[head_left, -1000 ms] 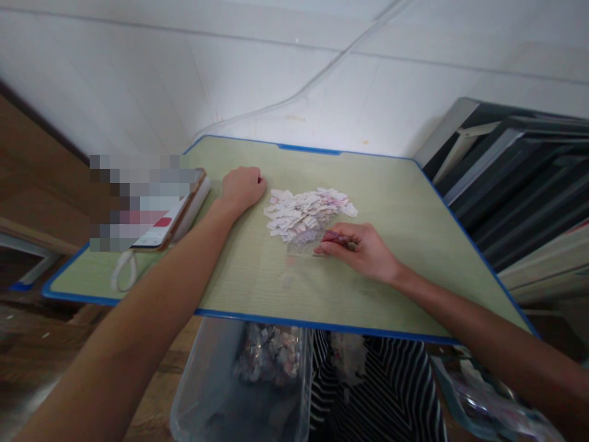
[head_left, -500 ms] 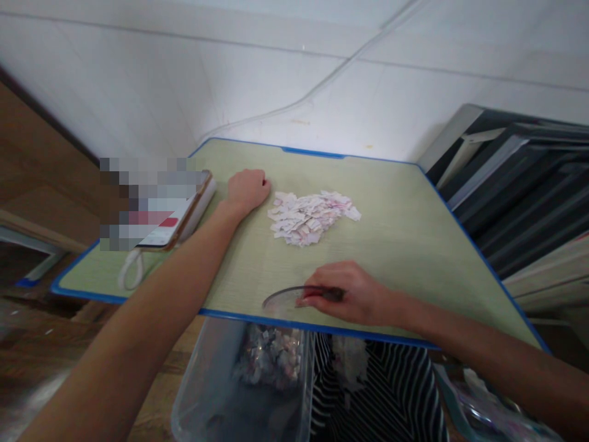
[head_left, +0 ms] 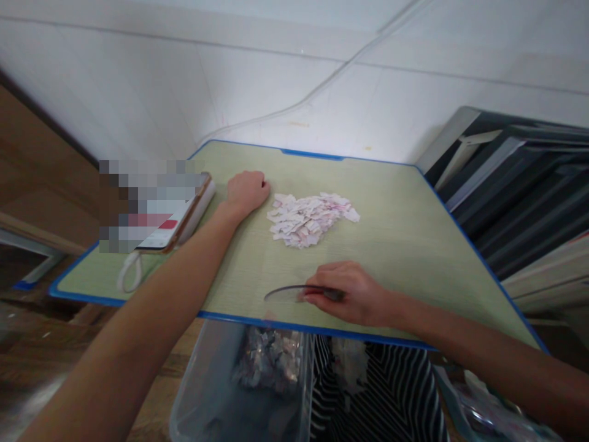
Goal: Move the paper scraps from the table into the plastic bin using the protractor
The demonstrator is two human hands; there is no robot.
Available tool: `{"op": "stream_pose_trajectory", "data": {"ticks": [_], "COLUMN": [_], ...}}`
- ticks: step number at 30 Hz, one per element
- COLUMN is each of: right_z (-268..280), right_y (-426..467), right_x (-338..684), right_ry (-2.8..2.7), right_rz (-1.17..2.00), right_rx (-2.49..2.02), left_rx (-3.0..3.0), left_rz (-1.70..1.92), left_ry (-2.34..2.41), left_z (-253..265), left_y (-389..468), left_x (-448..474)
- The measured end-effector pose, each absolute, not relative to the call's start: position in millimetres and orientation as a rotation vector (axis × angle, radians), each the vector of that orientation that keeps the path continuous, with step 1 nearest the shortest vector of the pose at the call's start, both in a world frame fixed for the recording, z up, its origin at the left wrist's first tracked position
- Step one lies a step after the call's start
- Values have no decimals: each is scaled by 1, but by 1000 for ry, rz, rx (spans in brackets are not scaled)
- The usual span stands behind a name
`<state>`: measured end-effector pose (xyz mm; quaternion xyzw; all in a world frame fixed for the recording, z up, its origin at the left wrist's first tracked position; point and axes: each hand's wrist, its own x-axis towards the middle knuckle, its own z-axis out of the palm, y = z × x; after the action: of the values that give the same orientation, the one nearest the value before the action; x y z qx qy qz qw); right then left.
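My right hand (head_left: 347,293) is closed around a thin, curved tool (head_left: 288,287) with a dark upper edge, held low over the table's near edge. Its lower part is blurred, so its kind is unclear. Beyond it lies a flat heap of torn paper scraps (head_left: 306,220), whitish with pink marks. My left hand (head_left: 247,189) rests on the table as a loose fist, just left of the heap and apart from it. Nothing shows in that fist.
The pale green table (head_left: 391,245) has a blue rim. A phone (head_left: 177,227) with a white strap (head_left: 130,273) leans at the left. Below the near edge are a clear plastic bin (head_left: 197,380) holding scraps, and striped cloth (head_left: 400,387). Dark panels (head_left: 519,178) stand at the right.
The curved tool shifts very slightly in my right hand. A faint pinkish blur now shows at the table's near edge below it. My left hand and the heap stay put.
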<state>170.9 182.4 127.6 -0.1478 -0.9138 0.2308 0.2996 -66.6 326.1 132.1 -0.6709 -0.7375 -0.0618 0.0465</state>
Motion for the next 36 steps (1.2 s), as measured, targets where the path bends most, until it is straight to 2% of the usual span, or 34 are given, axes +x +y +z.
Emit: {"op": "stream_pose_trajectory", "data": {"ticks": [10,14,17,20,25,30,36], "right_z": [132,140,145,145,139,139,139], "right_y": [181,206,235,261,283,279,276], "right_x": [172,190,216,241,258,255,251], "right_ry": [-2423,-2303,-1985,-1766,-1767,-1852,-1866], "right_rz": [653,654,805,771,718,854,860], "right_rx": [-168,-427,-795,-1024,-1173,-1122,-1143], "left_rx": [-2050,-2052,-2052,-2047,-2043,-2053,-2050], "left_rz": [-192,-171,-162,-166,-165,-175,-177], "left_ry": [-2235,-2238,-2242,-2248,-2242,-2231,-2252], "left_z": [131,132,133,133,132,132,132], "left_y": [328,327,326,326,326,327,326], "left_x": [-67,-67,-66,-66,-67,-67,-67]}}
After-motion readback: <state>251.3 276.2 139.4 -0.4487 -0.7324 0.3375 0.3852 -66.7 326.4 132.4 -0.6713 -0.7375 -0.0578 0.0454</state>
